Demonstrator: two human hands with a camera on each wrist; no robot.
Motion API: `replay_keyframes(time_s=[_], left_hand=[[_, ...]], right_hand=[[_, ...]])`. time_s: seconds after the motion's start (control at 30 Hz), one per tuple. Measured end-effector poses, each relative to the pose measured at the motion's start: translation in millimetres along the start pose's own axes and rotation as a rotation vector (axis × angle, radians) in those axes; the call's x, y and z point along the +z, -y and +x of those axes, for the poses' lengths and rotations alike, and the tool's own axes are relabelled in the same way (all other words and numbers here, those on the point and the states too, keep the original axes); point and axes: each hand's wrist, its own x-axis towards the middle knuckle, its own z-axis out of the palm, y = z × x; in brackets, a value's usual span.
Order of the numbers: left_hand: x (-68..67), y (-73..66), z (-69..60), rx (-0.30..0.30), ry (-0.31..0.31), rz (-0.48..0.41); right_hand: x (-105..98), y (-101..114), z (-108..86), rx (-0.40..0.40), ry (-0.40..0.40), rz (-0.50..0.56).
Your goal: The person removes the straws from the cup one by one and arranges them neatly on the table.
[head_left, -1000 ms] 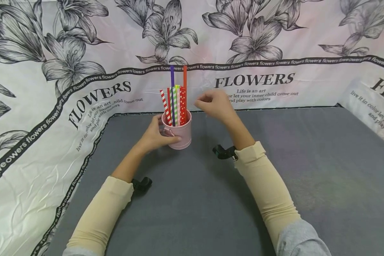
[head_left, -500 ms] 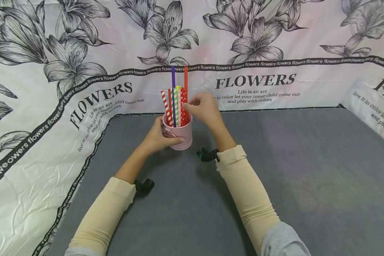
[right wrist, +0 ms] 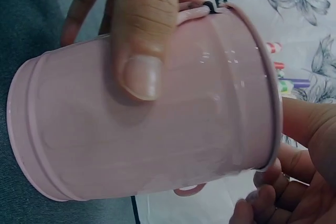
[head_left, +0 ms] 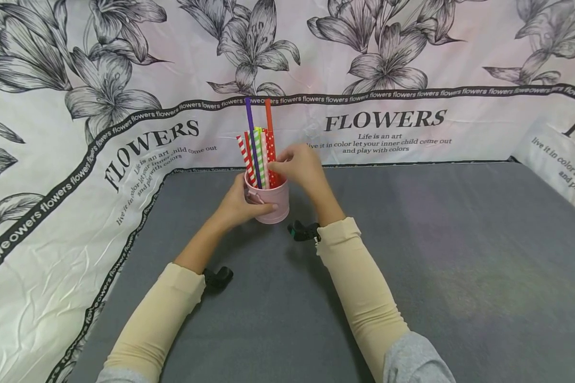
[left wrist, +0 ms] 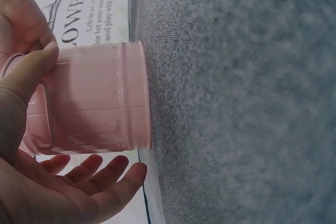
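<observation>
A pink metal bucket stands upright on the dark cloth, holding several straws: striped, dotted, a tall purple one and a tall orange one. My left hand grips the bucket from the left, thumb across its front; the left wrist view shows the thumb on the pink wall and the fingers around the far side. At the rim's right side, my right hand has thumb and fingers at the straws; the right wrist view shows this hand by the rim. Whether it pinches a straw is hidden.
A dark grey cloth covers the table. Behind it and along the left hangs a white sheet printed with flowers and lettering. Black wrist straps stick out beside both sleeves.
My right hand has moved left from beside the bucket to the straws. The tops of the purple and orange straws have shifted left. My left hand stays on the bucket.
</observation>
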Motion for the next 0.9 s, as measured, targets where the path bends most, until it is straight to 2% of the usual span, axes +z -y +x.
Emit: replay_keyframes(time_s=[0.23,0.43,0.67,0.9], left_hand=[[0.2,-1.2,1.7,0.029,0.001,-0.020],[1.1,0.4,3.8,0.086,0.006,-0.063],[0.6,0.4,4.4,0.064,0.002,-0.034],[2.1,0.9,2.5,0.051,0.015,-0.046]], right_hand=[[7,0,2.9,-0.034,0.012,-0.083],[12,-1,4.2,-0.061,0.126,-0.138],[11,1,4.6,-0.035,0.187,-0.148],[7,-1,2.3,-0.041,0.229,-0.100]])
